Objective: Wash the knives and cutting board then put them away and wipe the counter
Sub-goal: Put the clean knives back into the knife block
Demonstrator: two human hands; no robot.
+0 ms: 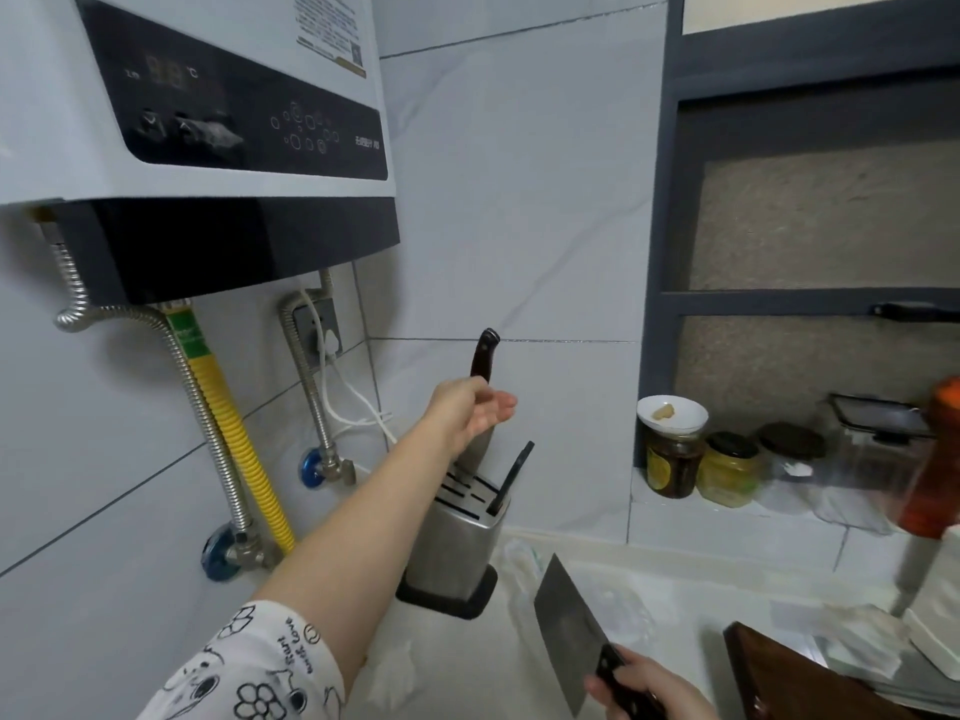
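Head | left hand [475, 407] spread beside knife [483, 397] in block [460, 527] | right hand [639, 688] grips cleaver [569, 623]

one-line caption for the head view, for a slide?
Left hand slots a knife into the steel knife block; right hand holds a cleaver.

The left arm is stretched forward with the left hand [475, 410] held open, fingers relaxed, beside a knife handle [484, 356], while a cleaver [569, 623] is gripped by the right hand [636, 685], low and close.
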